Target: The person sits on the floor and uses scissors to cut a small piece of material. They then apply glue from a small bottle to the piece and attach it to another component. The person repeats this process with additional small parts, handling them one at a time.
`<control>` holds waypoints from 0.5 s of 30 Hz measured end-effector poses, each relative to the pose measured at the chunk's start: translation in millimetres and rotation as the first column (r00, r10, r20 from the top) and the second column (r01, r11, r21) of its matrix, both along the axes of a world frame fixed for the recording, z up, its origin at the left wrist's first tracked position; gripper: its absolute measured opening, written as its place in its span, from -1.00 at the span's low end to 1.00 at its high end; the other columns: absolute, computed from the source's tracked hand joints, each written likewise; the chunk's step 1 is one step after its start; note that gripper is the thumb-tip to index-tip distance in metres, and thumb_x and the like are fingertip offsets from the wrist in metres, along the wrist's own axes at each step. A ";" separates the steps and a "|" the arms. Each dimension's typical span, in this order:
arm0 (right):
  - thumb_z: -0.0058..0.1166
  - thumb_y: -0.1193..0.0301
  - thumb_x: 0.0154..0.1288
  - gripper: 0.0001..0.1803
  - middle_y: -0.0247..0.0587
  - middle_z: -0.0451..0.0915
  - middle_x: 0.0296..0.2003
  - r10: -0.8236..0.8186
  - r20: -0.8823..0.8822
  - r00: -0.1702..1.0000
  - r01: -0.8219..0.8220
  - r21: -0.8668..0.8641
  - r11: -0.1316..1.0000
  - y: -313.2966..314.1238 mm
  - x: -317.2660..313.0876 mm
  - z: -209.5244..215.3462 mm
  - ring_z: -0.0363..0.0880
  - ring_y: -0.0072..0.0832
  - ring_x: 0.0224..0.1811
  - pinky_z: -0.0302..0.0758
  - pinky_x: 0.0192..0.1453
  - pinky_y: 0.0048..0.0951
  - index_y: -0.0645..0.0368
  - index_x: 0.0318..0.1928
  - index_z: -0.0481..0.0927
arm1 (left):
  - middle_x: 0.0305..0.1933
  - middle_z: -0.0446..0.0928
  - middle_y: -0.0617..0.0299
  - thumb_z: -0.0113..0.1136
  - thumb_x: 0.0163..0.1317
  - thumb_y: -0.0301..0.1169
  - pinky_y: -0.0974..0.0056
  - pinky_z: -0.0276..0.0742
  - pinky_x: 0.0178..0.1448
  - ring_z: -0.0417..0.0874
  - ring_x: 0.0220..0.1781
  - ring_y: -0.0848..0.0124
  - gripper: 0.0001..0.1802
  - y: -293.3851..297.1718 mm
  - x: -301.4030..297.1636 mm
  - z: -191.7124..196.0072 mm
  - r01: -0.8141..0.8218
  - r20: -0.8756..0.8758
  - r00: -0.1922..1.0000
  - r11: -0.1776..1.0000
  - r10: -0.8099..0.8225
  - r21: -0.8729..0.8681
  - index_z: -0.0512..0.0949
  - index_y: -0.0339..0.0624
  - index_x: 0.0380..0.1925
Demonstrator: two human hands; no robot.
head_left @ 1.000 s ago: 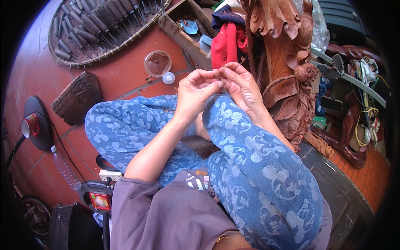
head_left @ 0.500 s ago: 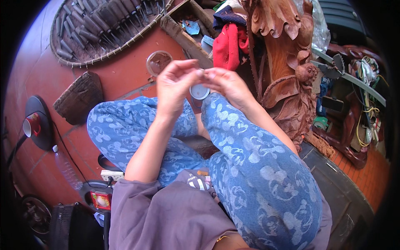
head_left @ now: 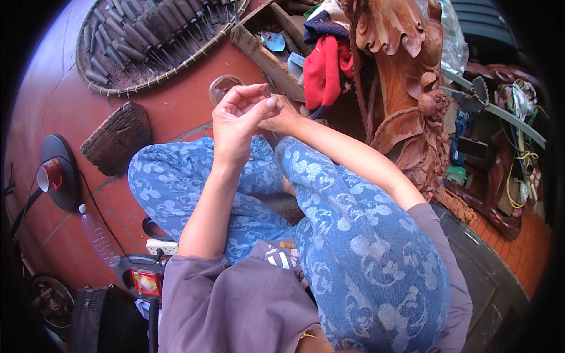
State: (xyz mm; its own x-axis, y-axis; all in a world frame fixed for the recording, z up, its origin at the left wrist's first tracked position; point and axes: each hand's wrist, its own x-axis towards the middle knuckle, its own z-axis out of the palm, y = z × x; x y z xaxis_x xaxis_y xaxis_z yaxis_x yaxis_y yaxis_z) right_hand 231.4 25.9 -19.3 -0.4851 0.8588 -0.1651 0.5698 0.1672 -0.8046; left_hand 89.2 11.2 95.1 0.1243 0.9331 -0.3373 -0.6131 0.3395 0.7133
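My left hand (head_left: 238, 120) is raised above my bent knees, its thumb and forefinger pinched on a small brown piece (head_left: 265, 90), perhaps a wood scrap or putty. My right hand (head_left: 283, 116) reaches in from the right, just behind and below the left thumb; its fingers are hidden by the left hand. Close beyond the left fingertips, a round clear plastic tub (head_left: 215, 88) stands on the floor, partly covered by the hand. To the right rises a carved wooden sculpture (head_left: 394, 88) with leafy shapes and a round fruit-like knob.
Many-handled chisels fill a round woven tray (head_left: 112, 92) at the far left. A wooden box (head_left: 256, 50) with scraps and a red cloth (head_left: 322, 73) lie beyond my hands. A wood block (head_left: 118, 138), a plastic bottle (head_left: 97, 238) and a red cup (head_left: 50, 175) are at the left.
My right hand has moved left and down, behind my left hand, covering the round white-grey lid seen before. The brown piece now shows in my left fingertips.
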 end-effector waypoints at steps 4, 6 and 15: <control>0.20 0.23 -0.03 -0.51 0.06 0.56 -0.30 0.234 -0.069 0.970 -0.234 0.020 0.972 -7.3 13.5 25.1 0.57 -0.06 -0.24 0.49 -0.16 -0.16 0.21 -0.10 0.44 | -0.32 0.57 0.15 0.23 0.09 -0.57 0.38 0.59 -0.15 0.65 -0.28 0.40 -0.73 -0.7 -1.3 2.7 0.015 -0.019 1.000 1.000 -0.015 0.012 0.49 -0.35 -0.17; 0.14 0.39 0.01 -0.57 -0.03 0.58 -0.30 0.279 -0.134 0.951 -0.297 -0.143 0.944 -12.0 19.3 61.5 0.61 -0.24 -0.21 0.50 -0.10 -0.32 0.18 -0.05 0.44 | -0.33 0.56 0.17 0.22 0.10 -0.56 0.39 0.58 -0.15 0.65 -0.28 0.40 -0.71 -0.5 -5.5 6.5 0.005 -0.024 1.000 1.000 -0.004 0.016 0.50 -0.34 -0.14; 0.10 0.61 0.10 -0.57 -0.18 0.52 -0.12 -0.284 -0.438 0.853 -0.008 -0.555 0.832 -24.4 69.1 128.4 0.48 -0.47 0.01 0.38 0.16 -0.39 0.21 0.01 0.35 | -0.32 0.58 0.21 0.25 0.08 -0.53 0.43 0.52 -0.19 0.64 -0.28 0.44 -0.65 -3.0 -11.5 22.1 0.028 -0.090 0.996 0.999 -0.024 0.045 0.51 -0.33 -0.09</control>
State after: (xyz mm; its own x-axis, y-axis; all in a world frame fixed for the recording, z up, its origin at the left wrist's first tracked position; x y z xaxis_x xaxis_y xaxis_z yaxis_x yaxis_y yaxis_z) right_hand 300.5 1.4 109.1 -0.5068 0.7734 -0.3808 0.0649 -0.4063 -0.9114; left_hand 77.8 8.2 117.2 0.1197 0.9450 -0.3045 -0.5376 0.3195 0.7803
